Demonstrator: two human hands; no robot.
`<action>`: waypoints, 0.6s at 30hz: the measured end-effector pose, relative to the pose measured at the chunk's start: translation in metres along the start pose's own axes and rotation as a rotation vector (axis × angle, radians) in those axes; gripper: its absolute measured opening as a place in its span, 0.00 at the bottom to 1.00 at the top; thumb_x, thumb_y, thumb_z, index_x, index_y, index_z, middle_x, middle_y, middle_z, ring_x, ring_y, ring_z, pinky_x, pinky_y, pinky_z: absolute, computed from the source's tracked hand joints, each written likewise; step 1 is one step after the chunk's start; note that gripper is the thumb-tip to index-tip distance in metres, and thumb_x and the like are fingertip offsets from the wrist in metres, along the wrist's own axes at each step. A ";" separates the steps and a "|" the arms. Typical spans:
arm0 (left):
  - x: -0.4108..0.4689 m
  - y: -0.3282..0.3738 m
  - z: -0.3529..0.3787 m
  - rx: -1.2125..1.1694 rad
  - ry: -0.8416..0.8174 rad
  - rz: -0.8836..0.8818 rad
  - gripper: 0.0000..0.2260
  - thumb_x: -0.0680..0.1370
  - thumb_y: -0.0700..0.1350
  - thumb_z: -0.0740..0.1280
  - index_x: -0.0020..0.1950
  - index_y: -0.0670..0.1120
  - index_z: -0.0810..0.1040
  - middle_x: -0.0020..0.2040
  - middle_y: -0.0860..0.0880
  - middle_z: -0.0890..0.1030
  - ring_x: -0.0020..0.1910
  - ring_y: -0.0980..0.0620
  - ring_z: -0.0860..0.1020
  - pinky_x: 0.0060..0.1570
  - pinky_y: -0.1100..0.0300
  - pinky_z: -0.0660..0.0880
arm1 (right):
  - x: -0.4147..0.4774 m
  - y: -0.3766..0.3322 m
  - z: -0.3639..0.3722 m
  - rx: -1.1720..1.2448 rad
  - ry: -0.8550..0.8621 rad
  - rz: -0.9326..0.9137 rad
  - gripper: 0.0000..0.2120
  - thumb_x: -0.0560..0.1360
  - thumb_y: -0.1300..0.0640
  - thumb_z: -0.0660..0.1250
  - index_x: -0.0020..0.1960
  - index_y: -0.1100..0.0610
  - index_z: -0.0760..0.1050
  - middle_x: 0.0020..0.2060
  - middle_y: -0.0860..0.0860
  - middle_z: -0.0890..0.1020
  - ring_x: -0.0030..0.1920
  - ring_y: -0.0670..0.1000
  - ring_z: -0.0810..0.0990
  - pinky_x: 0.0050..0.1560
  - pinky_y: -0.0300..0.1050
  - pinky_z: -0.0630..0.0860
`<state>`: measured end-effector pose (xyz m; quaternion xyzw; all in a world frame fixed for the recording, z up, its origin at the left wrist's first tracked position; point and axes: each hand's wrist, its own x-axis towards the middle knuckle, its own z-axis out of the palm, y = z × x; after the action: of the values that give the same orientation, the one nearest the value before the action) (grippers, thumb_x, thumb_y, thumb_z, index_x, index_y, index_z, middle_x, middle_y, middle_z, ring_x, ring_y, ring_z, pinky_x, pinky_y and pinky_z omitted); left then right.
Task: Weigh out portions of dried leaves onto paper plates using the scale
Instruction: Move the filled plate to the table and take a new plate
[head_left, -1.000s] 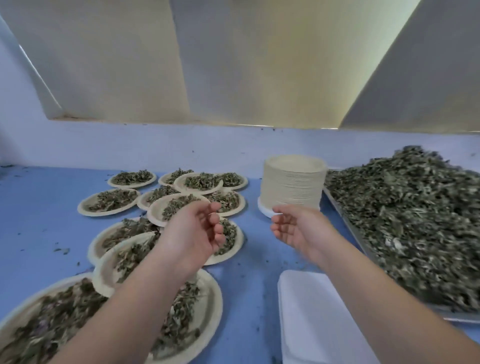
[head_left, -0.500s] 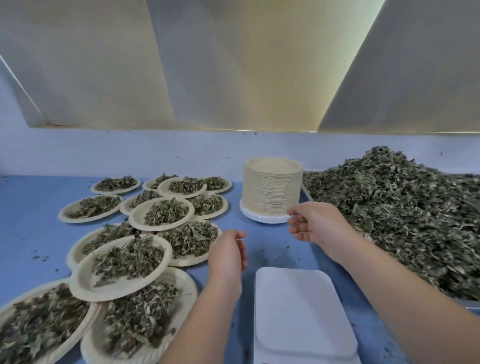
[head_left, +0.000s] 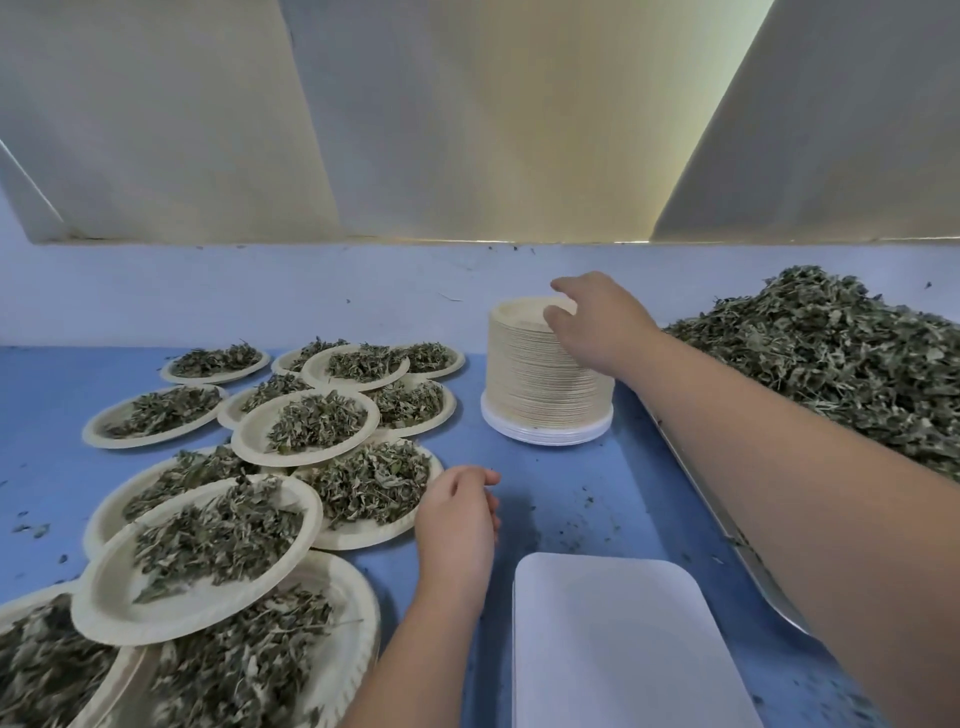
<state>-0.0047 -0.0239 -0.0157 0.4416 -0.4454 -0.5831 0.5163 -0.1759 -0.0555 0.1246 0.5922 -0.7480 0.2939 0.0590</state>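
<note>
Fingers (head_left: 560, 315) of R hand (head_left: 597, 325) curl onto ribbed round paper-plate stack (head_left: 540, 387).

Right arm (head_left: 779, 493): bare, stretched forward and to the left, nearly straight from elbow to wrist.
Right hand (head_left: 597, 327): well ahead of the left hand, back upward, thumb pointing forward, fingers bent down; grasp not discernible.
Left forearm (head_left: 431, 639): bare, directed forward, angled slightly to the right.
Left hand (head_left: 457, 514): nearer the body, to the left of the right hand, back toward the camera, fingers loosely curled, holding nothing.
Spacing: hands well apart.
</note>
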 end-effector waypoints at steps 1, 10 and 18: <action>-0.001 0.000 0.001 0.011 -0.004 0.010 0.09 0.77 0.38 0.59 0.41 0.42 0.79 0.25 0.52 0.72 0.23 0.56 0.68 0.22 0.64 0.65 | 0.004 0.002 0.000 -0.075 -0.065 0.018 0.22 0.81 0.50 0.56 0.72 0.57 0.66 0.70 0.55 0.68 0.66 0.57 0.70 0.62 0.48 0.68; 0.000 0.000 0.001 0.016 -0.006 0.019 0.10 0.77 0.38 0.59 0.41 0.42 0.79 0.25 0.53 0.72 0.23 0.56 0.68 0.22 0.64 0.65 | 0.011 0.009 -0.002 -0.100 -0.170 0.074 0.17 0.80 0.57 0.56 0.46 0.67 0.79 0.41 0.59 0.80 0.39 0.55 0.73 0.41 0.47 0.73; 0.002 -0.001 0.001 0.050 -0.040 0.038 0.10 0.77 0.39 0.60 0.42 0.42 0.80 0.26 0.53 0.72 0.24 0.56 0.69 0.23 0.63 0.66 | 0.025 0.015 -0.011 -0.041 -0.128 0.030 0.11 0.76 0.59 0.62 0.47 0.60 0.83 0.46 0.55 0.84 0.44 0.54 0.79 0.43 0.44 0.75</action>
<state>-0.0060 -0.0258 -0.0168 0.4340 -0.4783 -0.5705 0.5073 -0.1998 -0.0689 0.1388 0.5971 -0.7649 0.2408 0.0187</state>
